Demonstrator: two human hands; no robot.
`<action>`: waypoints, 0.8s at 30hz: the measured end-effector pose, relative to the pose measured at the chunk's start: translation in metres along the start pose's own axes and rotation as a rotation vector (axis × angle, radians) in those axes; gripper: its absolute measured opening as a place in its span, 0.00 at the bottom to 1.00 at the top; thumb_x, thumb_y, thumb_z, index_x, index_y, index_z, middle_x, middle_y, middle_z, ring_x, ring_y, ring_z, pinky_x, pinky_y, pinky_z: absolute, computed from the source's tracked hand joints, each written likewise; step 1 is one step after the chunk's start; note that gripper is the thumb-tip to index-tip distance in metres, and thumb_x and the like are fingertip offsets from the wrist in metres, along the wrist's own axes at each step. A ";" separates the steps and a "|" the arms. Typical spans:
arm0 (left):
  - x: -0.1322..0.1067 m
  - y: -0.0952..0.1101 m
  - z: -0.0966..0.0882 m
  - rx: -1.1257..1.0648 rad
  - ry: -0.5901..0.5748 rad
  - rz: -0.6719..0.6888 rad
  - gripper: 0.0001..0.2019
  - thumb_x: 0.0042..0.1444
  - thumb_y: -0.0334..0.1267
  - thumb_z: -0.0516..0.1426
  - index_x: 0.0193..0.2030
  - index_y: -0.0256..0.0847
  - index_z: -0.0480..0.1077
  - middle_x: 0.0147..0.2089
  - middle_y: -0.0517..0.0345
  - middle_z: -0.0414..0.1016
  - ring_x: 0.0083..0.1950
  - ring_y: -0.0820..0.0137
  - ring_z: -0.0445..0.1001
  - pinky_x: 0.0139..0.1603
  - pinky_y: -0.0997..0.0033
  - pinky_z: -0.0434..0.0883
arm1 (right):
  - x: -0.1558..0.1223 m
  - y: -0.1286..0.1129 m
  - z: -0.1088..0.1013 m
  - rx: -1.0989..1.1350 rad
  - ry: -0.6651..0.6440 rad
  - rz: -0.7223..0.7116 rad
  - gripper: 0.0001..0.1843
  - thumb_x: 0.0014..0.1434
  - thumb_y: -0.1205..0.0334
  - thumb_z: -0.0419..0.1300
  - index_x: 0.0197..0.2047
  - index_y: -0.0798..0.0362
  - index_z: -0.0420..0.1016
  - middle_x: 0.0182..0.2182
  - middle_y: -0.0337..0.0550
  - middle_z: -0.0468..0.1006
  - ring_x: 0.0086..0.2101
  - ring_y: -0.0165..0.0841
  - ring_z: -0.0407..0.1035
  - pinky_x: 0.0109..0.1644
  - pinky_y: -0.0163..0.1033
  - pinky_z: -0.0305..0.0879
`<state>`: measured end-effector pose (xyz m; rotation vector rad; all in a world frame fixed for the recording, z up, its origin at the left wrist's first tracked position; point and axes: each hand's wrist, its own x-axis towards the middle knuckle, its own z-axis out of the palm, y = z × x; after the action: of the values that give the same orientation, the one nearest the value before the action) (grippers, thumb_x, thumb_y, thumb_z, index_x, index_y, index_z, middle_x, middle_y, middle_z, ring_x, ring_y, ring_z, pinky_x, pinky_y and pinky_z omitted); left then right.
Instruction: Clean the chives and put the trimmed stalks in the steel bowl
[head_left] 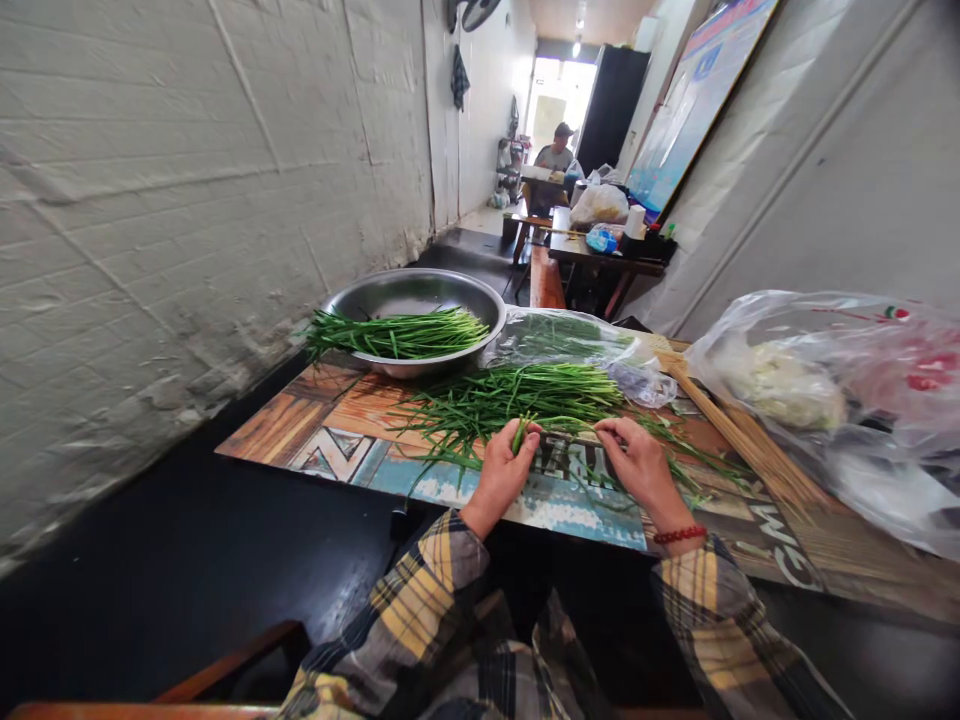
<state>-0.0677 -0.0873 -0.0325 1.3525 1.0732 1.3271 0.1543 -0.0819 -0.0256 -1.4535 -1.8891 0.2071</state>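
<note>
My left hand point(504, 468) is closed around a few garlic chives, their cut ends poking up above the thumb. To its right, my right hand point(639, 466) pinches a thin pale strand, apparently a chive stalk, at its fingertips. Just beyond both hands lies a loose pile of garlic chives point(517, 392) on the wood-patterned table point(420, 487). A wide metal basin point(409, 292) stands behind the pile on the left, with a bundle of chives point(420, 335) across its near side, leaf tips hanging over the rim. Stray leaves are scattered near my right hand.
A clear plastic bag point(570, 335) with greens lies behind the pile. On the right are long thin bamboo sticks point(742, 440) and a large plastic bag point(795, 385) with pale contents. A white wall point(187, 180) borders the left. A person point(556, 152) sits at a far table.
</note>
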 end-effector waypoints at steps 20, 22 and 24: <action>0.007 -0.009 0.003 0.159 -0.156 0.112 0.18 0.58 0.49 0.55 0.22 0.39 0.65 0.24 0.61 0.63 0.31 0.70 0.60 0.34 0.72 0.58 | 0.001 -0.041 0.002 0.270 0.121 0.188 0.16 0.64 0.49 0.51 0.39 0.51 0.74 0.33 0.45 0.78 0.35 0.38 0.72 0.40 0.42 0.67; 0.007 -0.009 0.003 0.156 -0.156 0.114 0.18 0.58 0.49 0.54 0.24 0.39 0.66 0.25 0.60 0.63 0.31 0.70 0.60 0.34 0.72 0.57 | -0.001 -0.040 0.007 0.390 0.039 0.232 0.17 0.62 0.48 0.53 0.43 0.52 0.73 0.32 0.44 0.78 0.33 0.36 0.72 0.38 0.40 0.67; 0.007 -0.009 0.003 0.154 -0.153 0.127 0.18 0.59 0.49 0.54 0.24 0.39 0.65 0.25 0.61 0.63 0.31 0.70 0.60 0.33 0.72 0.57 | -0.003 -0.045 0.014 0.482 -0.044 0.200 0.20 0.61 0.48 0.55 0.49 0.52 0.70 0.33 0.43 0.78 0.33 0.35 0.72 0.38 0.40 0.68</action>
<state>-0.0648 -0.0790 -0.0399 1.6331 1.0158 1.2291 0.1112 -0.0960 -0.0130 -1.3022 -1.5786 0.7405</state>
